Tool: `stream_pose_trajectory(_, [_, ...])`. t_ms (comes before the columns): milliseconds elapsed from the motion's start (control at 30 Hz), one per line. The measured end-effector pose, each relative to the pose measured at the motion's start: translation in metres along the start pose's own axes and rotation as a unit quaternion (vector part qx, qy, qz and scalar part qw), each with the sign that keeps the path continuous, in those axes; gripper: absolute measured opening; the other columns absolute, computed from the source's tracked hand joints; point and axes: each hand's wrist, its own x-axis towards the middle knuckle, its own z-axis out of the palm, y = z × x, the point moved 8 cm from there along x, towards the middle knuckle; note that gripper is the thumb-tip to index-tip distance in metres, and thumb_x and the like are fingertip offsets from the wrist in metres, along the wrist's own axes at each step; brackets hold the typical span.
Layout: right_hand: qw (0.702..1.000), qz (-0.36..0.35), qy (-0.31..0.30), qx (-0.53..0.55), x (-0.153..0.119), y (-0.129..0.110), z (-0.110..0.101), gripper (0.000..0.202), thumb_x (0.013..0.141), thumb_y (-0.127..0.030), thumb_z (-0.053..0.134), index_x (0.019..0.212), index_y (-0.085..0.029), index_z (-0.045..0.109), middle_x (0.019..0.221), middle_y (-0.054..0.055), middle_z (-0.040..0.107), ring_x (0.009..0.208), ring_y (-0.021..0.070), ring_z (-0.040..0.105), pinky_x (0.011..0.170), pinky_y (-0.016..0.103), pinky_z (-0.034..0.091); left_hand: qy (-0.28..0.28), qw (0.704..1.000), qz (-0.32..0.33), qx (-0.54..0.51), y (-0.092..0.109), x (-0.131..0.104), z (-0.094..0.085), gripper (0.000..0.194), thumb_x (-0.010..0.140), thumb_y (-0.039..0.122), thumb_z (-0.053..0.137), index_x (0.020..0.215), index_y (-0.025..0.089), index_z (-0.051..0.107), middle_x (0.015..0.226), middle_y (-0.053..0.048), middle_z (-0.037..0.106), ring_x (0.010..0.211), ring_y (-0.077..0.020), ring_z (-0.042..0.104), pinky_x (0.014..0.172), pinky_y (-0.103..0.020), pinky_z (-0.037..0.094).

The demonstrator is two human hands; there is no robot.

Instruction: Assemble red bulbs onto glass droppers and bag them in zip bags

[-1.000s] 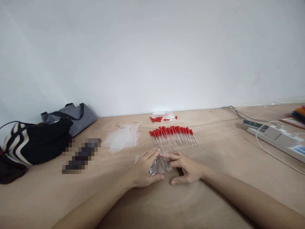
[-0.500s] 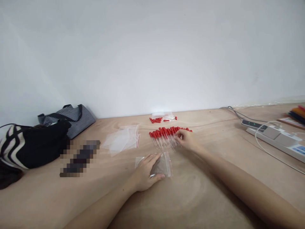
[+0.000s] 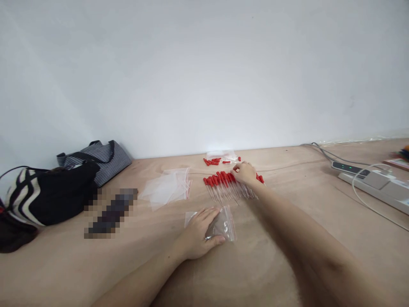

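Note:
My left hand (image 3: pixel 203 232) lies with fingers outstretched on a clear zip-lock bag (image 3: pixel 225 226), pressing it against the table. Beyond it, a row of thin clear droppers (image 3: pixel 220 194) with red bulbs lies side by side, bulbs toward the wall. My right hand (image 3: pixel 245 174) reaches over the row from the right. Its thumb and fingers are closed together among the red bulbs; what they pinch, if anything, is hidden. The hand and wrist cover part of the row. A stack of flat clear zip-lock bags (image 3: pixel 166 187) rests left of the droppers.
Near the wall, loose red bulbs (image 3: pixel 212 161) lie by another clear bag (image 3: pixel 220 154). On the left are a striped bag (image 3: pixel 111 160), a black bag (image 3: pixel 67 194) and a blurred dark object (image 3: pixel 111 213). A power strip (image 3: pixel 377 185) with cables sits at right.
My right hand has moved up and slightly left along the row, from the stems to the red bulbs. My left hand stays on the bag. The whole view has shifted slightly.

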Motion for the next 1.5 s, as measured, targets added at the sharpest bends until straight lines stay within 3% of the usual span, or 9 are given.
stream_pose_trajectory(167, [0.999,-0.032,-0.013,0.01,0.002,-0.004,0.0,0.025,0.075,-0.036,0.052,0.094,-0.024,0.065,0.107,0.009,0.056,0.106,0.0268,0.041,0.087,0.041,0.028,0.005,1.0,0.002,-0.005,0.001,-0.001,-0.001,0.065,0.077,0.048,0.052,0.13,0.016,0.033,0.134,-0.013,0.04,0.124,-0.0261,0.034,0.102,-0.048,0.027])
stream_pose_trajectory(400, [0.993,-0.054,-0.023,0.1,0.006,-0.006,-0.002,0.009,0.072,-0.026,0.056,0.071,-0.02,0.063,0.1,0.008,0.058,0.105,0.026,0.041,0.086,0.041,0.029,0.004,1.0,-0.004,-0.012,0.002,-0.001,-0.002,0.065,0.076,0.048,0.053,0.13,0.017,0.033,0.133,-0.013,0.04,0.123,-0.0281,0.034,0.101,-0.048,0.028])
stream_pose_trajectory(600, [0.961,-0.073,-0.031,0.266,-0.002,0.009,-0.028,0.017,0.084,-0.032,0.039,0.08,-0.018,0.049,0.079,0.004,0.063,0.071,0.0124,0.055,0.068,0.027,0.042,-0.003,1.0,-0.011,-0.012,0.001,-0.001,-0.002,0.067,0.076,0.046,0.053,0.131,0.017,0.029,0.133,-0.012,0.04,0.123,-0.0277,0.034,0.101,-0.048,0.028])
stream_pose_trajectory(700, [0.931,-0.069,-0.003,0.358,-0.028,0.025,-0.043,0.028,0.085,-0.046,0.033,0.081,-0.02,0.043,0.077,0.001,0.062,0.063,0.0099,0.054,0.061,0.024,0.042,-0.005,1.0,-0.015,-0.014,0.001,0.0,-0.001,0.068,0.076,0.046,0.054,0.132,0.017,0.028,0.133,-0.012,0.04,0.123,-0.0282,0.033,0.101,-0.048,0.027])
stream_pose_trajectory(767, [0.855,-0.044,0.026,0.517,-0.053,0.039,-0.045,0.034,0.076,-0.054,0.048,0.075,-0.021,0.044,0.068,-0.001,0.06,0.056,0.0091,0.051,0.057,0.023,0.041,-0.003,1.0,-0.016,-0.015,0.0,0.0,-0.001,0.068,0.076,0.046,0.054,0.132,0.018,0.028,0.133,-0.012,0.039,0.123,-0.0286,0.033,0.101,-0.048,0.028])
stream_pose_trajectory(867, [0.793,0.015,-0.011,0.609,-0.089,0.047,-0.026,0.037,0.068,-0.055,0.058,0.072,-0.021,0.047,0.066,-0.002,0.059,0.053,0.0088,0.051,0.053,0.022,0.039,0.005,1.0,-0.01,-0.021,0.0,0.001,-0.001,0.067,0.076,0.047,0.053,0.132,0.02,0.028,0.133,-0.011,0.04,0.123,-0.0285,0.033,0.1,-0.048,0.03])
stream_pose_trajectory(1167, [0.722,0.091,-0.083,0.681,-0.133,0.026,0.0,0.037,0.063,-0.051,0.066,0.075,-0.021,0.048,0.074,0.0,0.062,0.061,0.0108,0.056,0.059,0.024,0.04,0.01,0.999,-0.012,-0.045,-0.001,0.002,0.001,0.07,0.076,0.044,0.054,0.134,0.021,0.022,0.132,-0.011,0.041,0.12,-0.0274,0.037,0.099,-0.048,0.03])
stream_pose_trajectory(1267, [0.74,0.062,-0.147,0.653,-0.144,0.01,0.005,0.037,0.062,-0.05,0.066,0.075,-0.02,0.049,0.069,-0.001,0.061,0.062,0.0117,0.056,0.059,0.025,0.041,0.014,0.999,-0.011,-0.045,-0.001,0.004,0.002,0.069,0.077,0.042,0.054,0.134,0.021,0.021,0.133,-0.011,0.04,0.121,-0.0269,0.036,0.1,-0.047,0.029])
stream_pose_trajectory(1500, [0.855,-0.108,-0.206,0.464,-0.159,-0.021,0.005,0.017,0.07,-0.034,0.062,0.07,-0.018,0.057,0.062,-0.002,0.055,0.055,0.0086,0.045,0.054,0.022,0.036,0.033,0.999,0.016,-0.03,0.006,0.005,0.001,0.064,0.077,0.043,0.054,0.131,0.025,0.026,0.131,-0.008,0.042,0.119,-0.0249,0.039,0.097,-0.043,0.034])
